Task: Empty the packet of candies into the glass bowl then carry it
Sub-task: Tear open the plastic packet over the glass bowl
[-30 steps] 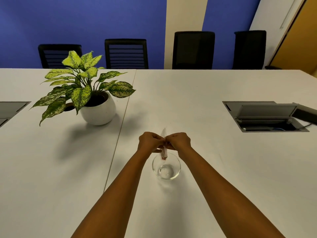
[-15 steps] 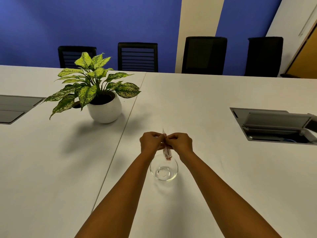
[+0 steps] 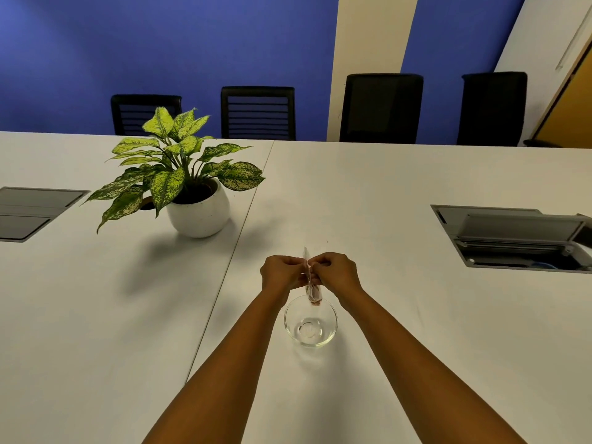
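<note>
A small clear packet of candies (image 3: pixel 311 288) hangs edge-on between my two hands, with reddish pieces at its lower end. My left hand (image 3: pixel 281 274) pinches its left side and my right hand (image 3: pixel 334 273) pinches its right side, knuckles almost touching. Directly below, a small clear glass bowl (image 3: pixel 310 321) stands on the white table (image 3: pixel 384 193). The packet's lower tip hangs just over the bowl's far rim. I see no candies inside the bowl.
A potted plant in a white pot (image 3: pixel 198 213) stands to the far left. An open cable box (image 3: pixel 515 238) is set into the table at right, a closed one (image 3: pixel 28 213) at left. Several black chairs (image 3: pixel 381 107) line the far edge.
My hands and the packet stay together above the bowl, hardly moving. The camera has shifted a little, so the scene sits lower and more to the right in view.
</note>
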`<state>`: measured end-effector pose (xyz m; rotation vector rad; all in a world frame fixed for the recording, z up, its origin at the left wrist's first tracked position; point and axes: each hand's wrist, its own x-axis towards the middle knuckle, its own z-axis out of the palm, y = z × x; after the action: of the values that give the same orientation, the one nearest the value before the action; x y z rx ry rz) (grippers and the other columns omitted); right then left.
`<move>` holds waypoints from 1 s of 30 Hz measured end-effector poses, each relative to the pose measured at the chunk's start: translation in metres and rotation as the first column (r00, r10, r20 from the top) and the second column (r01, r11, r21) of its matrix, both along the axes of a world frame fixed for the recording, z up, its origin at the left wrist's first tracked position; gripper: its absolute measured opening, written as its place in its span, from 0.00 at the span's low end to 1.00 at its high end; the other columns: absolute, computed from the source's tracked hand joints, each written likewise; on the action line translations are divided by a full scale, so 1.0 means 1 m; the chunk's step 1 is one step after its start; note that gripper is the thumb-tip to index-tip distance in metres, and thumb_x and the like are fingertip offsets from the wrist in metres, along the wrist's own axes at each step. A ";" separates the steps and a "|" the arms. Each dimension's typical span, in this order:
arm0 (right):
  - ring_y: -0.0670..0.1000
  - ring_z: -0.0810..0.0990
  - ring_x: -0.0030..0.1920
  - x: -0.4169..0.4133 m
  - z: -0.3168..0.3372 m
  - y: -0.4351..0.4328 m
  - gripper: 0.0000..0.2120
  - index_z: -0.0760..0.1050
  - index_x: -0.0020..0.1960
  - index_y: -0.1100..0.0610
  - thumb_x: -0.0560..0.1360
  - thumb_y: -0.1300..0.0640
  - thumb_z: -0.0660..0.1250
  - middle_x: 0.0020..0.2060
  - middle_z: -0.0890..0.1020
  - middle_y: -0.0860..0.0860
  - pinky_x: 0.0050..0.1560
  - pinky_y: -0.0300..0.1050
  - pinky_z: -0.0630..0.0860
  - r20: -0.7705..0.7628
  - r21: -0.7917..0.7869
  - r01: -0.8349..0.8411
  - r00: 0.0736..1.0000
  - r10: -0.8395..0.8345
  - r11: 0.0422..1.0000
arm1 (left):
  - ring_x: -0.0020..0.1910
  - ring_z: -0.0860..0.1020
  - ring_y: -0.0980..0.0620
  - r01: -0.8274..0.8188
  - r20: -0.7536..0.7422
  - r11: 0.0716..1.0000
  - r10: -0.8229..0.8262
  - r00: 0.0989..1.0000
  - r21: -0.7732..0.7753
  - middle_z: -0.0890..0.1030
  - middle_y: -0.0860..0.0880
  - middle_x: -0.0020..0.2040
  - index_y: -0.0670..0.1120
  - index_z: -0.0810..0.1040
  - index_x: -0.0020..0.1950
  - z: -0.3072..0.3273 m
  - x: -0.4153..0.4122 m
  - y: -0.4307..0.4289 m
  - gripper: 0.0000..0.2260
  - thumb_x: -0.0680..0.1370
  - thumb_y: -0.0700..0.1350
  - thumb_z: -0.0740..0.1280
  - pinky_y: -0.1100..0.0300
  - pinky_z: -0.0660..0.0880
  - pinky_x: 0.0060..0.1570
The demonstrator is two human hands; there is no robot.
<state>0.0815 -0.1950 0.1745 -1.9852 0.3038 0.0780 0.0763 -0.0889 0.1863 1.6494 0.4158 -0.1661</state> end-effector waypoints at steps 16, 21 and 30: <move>0.57 0.84 0.48 -0.001 0.004 0.020 0.07 0.83 0.48 0.61 0.72 0.60 0.70 0.47 0.86 0.58 0.55 0.52 0.81 0.064 -0.021 0.121 0.991 -0.119 0.992 | 0.46 0.84 0.37 0.053 0.023 0.998 -0.053 0.998 0.026 0.84 0.33 0.50 0.33 0.82 0.51 0.002 0.008 0.016 0.08 0.73 0.33 0.69 0.52 0.81 0.51; 0.57 0.84 0.48 -0.001 0.006 0.027 0.08 0.83 0.49 0.61 0.71 0.62 0.70 0.48 0.86 0.59 0.56 0.52 0.80 0.062 -0.031 0.085 0.995 -0.083 0.996 | 0.46 0.84 0.37 0.031 0.005 0.999 -0.030 1.000 -0.023 0.83 0.33 0.50 0.33 0.82 0.51 -0.002 0.011 0.024 0.09 0.73 0.34 0.70 0.51 0.81 0.52; 0.58 0.83 0.51 0.000 0.007 0.035 0.09 0.81 0.50 0.63 0.72 0.60 0.68 0.49 0.85 0.59 0.56 0.53 0.80 0.019 -0.078 0.140 0.990 -0.139 0.987 | 0.45 0.85 0.38 0.031 0.042 0.996 -0.034 0.999 0.079 0.84 0.34 0.48 0.33 0.82 0.49 -0.004 0.014 0.024 0.06 0.73 0.32 0.69 0.56 0.81 0.45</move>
<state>0.0813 -0.1599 0.1818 -2.0363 0.4419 -0.0377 0.0901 -0.0653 0.1820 1.7346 0.3671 -0.1399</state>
